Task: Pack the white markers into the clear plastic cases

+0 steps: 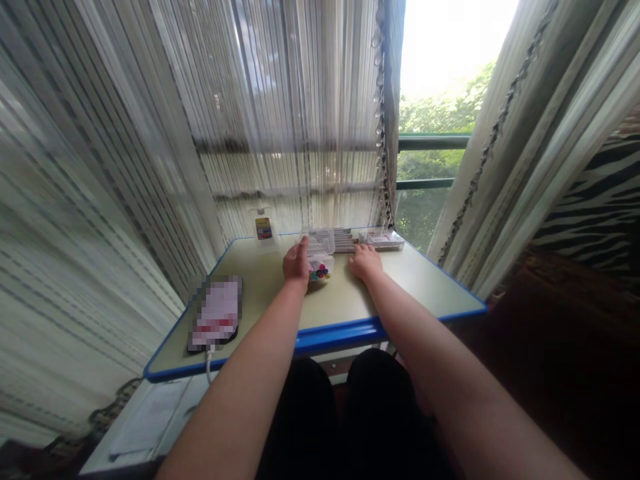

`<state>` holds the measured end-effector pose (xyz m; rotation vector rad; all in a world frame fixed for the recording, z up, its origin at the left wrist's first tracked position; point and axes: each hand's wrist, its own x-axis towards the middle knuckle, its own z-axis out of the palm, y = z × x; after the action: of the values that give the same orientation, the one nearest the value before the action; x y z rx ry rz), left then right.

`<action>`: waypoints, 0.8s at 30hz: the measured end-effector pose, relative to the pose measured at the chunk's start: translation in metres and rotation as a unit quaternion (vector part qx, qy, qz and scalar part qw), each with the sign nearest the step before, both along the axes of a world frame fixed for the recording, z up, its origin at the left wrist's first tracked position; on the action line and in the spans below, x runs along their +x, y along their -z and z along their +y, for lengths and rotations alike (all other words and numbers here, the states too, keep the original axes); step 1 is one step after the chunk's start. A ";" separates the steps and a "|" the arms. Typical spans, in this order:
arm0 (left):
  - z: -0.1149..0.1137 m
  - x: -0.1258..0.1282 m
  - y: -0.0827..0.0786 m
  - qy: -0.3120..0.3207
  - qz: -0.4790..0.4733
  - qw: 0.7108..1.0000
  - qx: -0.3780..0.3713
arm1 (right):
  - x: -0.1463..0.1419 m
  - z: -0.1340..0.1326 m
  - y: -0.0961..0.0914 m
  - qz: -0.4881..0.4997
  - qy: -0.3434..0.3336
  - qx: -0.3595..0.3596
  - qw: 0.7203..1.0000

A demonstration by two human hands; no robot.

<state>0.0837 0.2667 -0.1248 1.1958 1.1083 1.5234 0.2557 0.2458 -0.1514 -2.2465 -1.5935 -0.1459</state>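
The small clear plastic box has see-through walls and a raised lid; a cluster of round, brightly coloured ends in green, pink, red, dark blue and yellow shows at its near side. The box is in the grip of the person's left hand, just to the right of the palm: the thumb points up along the box's left edge, while the fingers are hidden. Whether the box touches the tabletop is hard to tell.

To the right of that grip, the right hand is palm down, its fingertips at the right end of a row of slim, pale sticks; whether they pinch any cannot be told. This row lies just beyond the box, partly covered by the lid. Just beyond the right hand and to its right is a flat clear case.

Farther out, left of the left hand and beyond it, stands a clear container with a yellow-and-red label. Nearer the person, well left of the left hand, a blurred-out phone lies with a white cable attached. All this rests on a pale, blue-edged table, with string curtains behind.
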 end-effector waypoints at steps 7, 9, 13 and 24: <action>0.011 0.002 0.005 0.043 -0.107 0.993 -0.013 | 0.004 -0.003 0.000 0.008 0.009 0.001 1.000; 0.012 0.002 0.005 0.054 -0.124 0.990 -0.046 | 0.005 -0.003 0.001 0.011 0.008 -0.013 1.000; 0.012 0.001 0.002 0.088 -0.149 0.982 -0.081 | 0.008 -0.003 0.003 0.019 0.008 0.005 1.000; 0.014 0.000 0.001 0.101 -0.190 0.974 -0.065 | 0.017 -0.003 -0.017 0.127 -0.008 0.146 0.981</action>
<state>0.0840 0.2805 -0.1260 0.8535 0.7926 1.4231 0.2722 0.2425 -0.1349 -1.9407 -1.3578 -0.0796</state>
